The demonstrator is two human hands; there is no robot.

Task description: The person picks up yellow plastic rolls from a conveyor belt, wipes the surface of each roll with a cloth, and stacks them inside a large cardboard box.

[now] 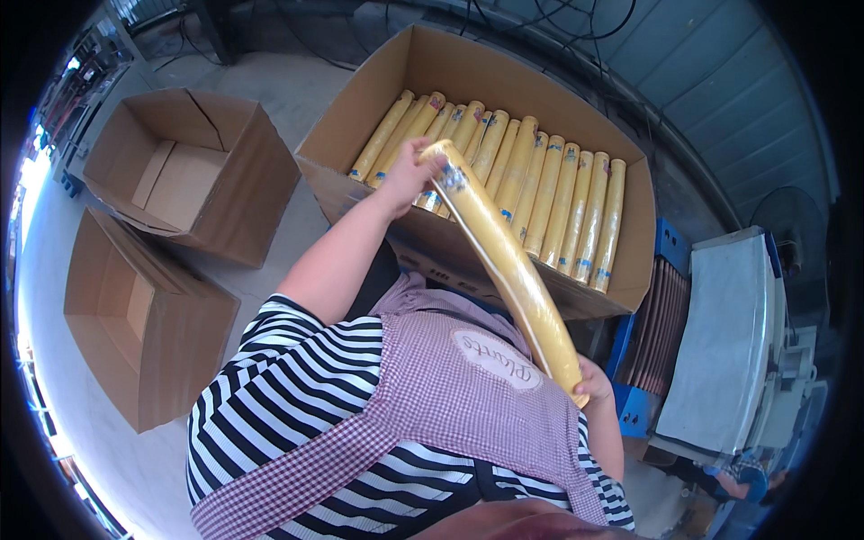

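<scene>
I hold a long yellow roll in shiny clear wrap (513,270) at a slant in front of my chest. My left hand (414,174) is closed round its upper, far end, close to a dark printed patch. At the lower, near end, my right hand (594,382) grips the roll beside my apron. Just beyond stands a large open cardboard box (504,67), holding a row of similar yellow rolls (567,202) upright and leaning slightly. The held roll passes in front of the box's near wall and hides some of the rolls inside.
Two open cardboard boxes, a farther one (229,184) and a nearer one (184,337), stand on the floor at left. To the right are a blue-ended stack of brown sheets (655,328) and a pale covered panel (720,346). Part of another person (745,477) shows at lower right.
</scene>
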